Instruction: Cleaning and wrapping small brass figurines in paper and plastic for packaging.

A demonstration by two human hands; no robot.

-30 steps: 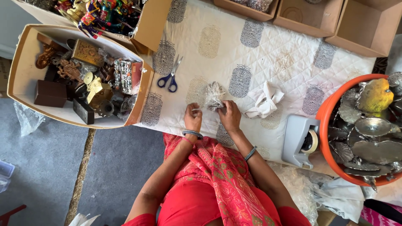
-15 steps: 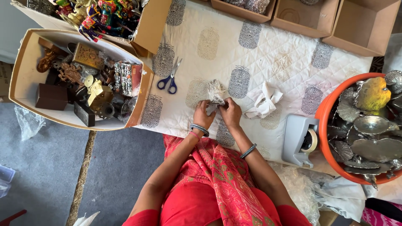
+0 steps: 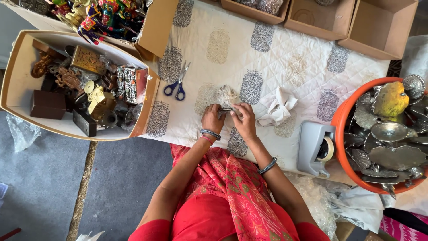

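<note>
Centrally, both hands meet on one small silvery wrapped bundle (image 3: 226, 97), which sits on the quilted white cloth (image 3: 285, 58) just in front of the person. Left hand (image 3: 212, 118): fingers curled closed, pinching the near left edge of the bundle, thumb side tucked under; bangles at the wrist. Right hand (image 3: 244, 119): fingers drawn together on the near right edge, fingertips pressed onto the wrapping; the exact contact spot is hidden by the knuckles. Bundle's far end fans out loose and crinkled beyond the fingers, lying on the cloth. Just right of it, apart from both hands, a crumpled white paper wad (image 3: 278, 106). Left and farther up, blue-handled scissors (image 3: 176, 83), lying flat, blades pointing away. Near the right forearm, a grey tape dispenser (image 3: 314, 149) at the cloth's edge. Beyond that, an orange tub (image 3: 339, 129) filled with silver-coloured metal dishes and a yellow-green fruit-shaped piece. Off the left edge, an open cardboard box (image 3: 18, 76) packed with small brass and wooden ornaments. Brown cardboard boxes (image 3: 381, 27) along the far side.
</note>
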